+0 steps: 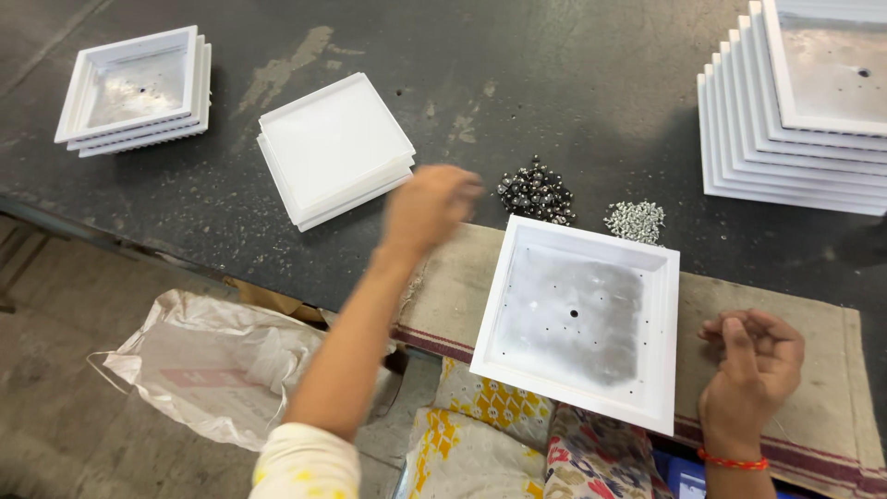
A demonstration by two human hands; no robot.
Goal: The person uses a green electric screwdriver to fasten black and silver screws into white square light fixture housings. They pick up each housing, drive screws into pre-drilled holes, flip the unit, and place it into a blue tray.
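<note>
A white square tray-shaped housing [661, 351] with a grey metal inner plate and a centre hole lies tilted on brown sacking at the table's near edge. My left hand [427, 205], blurred, reaches out over the table toward a small heap of dark shiny balls [536, 192]; whether it holds anything is not clear. My right hand [753, 356] rests on the sacking just right of the housing, fingers curled together as if pinching something small. A heap of small silver screws [635, 220] lies beside the balls.
A short stack of flat white panels [334, 148] sits left of centre. Another stack of white housings [139, 88] stands at the far left, and a tall stack [795, 120] at the far right. A white plastic bag [217, 360] hangs below the table edge.
</note>
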